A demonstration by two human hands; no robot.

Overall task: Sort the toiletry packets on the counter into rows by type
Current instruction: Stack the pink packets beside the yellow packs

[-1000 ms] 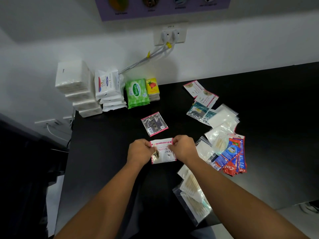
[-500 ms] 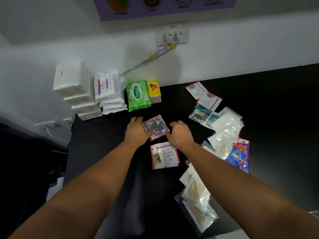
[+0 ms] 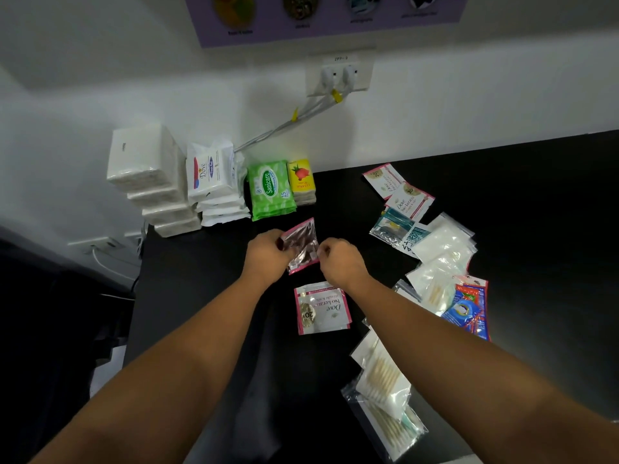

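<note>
Head view: the left hand (image 3: pixel 264 257) and right hand (image 3: pixel 340 262) each pinch an opposite edge of a silver, pink-bordered sachet (image 3: pixel 301 244) held at the middle of the black counter (image 3: pixel 536 202). A Dove sachet (image 3: pixel 321 308) lies flat just nearer the person, with clear packets (image 3: pixel 442 249) to its right.

Bare forearms, no sleeves, dark-painted thumbnail (image 3: pixel 279 243)

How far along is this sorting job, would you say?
Early to midway. Tissue and wipe packs already stand lined along the wall. One Dove sachet lies placed; both hands, left and right, hold a silvery sachet. The jumbled pile on the right remains unsorted.
</note>
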